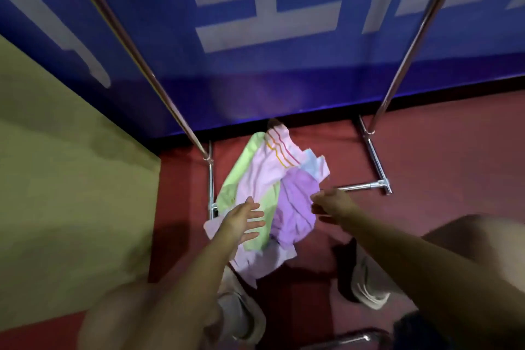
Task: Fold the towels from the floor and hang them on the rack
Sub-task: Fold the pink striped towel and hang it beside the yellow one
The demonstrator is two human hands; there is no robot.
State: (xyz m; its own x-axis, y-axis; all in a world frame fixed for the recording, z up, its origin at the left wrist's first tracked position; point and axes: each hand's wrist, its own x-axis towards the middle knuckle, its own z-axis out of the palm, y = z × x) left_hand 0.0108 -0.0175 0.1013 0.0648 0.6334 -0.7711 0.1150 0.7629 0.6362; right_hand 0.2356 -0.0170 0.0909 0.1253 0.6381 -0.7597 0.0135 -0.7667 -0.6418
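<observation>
A: How far along would you say this is?

B: Barely begun, I judge; the towels point(267, 193) lie in one crumpled heap on the red floor point(426, 156), pink, green, purple and a bit of pale blue all tangled; none looks folded, and nothing hangs on the part of the rack point(377, 111) that shows.

A: Where is the heap in relation to the rack?

B: Between its two slanted chrome poles, over the base bars near the blue banner point(255, 79); the near edge reaches toward the person's shoes point(366, 290).

A: And the hands?

B: Both reach down toward the pile; the left hand point(244, 221) has its fingers spread and straight, over the green and pink cloth, holding nothing that I can see; the right hand point(329, 204) is at the purple towel's edge with fingers bent, yet it is blurred, so I cannot tell whether it pinches the cloth.

A: Any basket or bin holding things?

B: None in view; the towels are loose on the floor.

A: So what is left?

B: Nearly everything: separating one towel, folding it, hanging it, then the others.
</observation>
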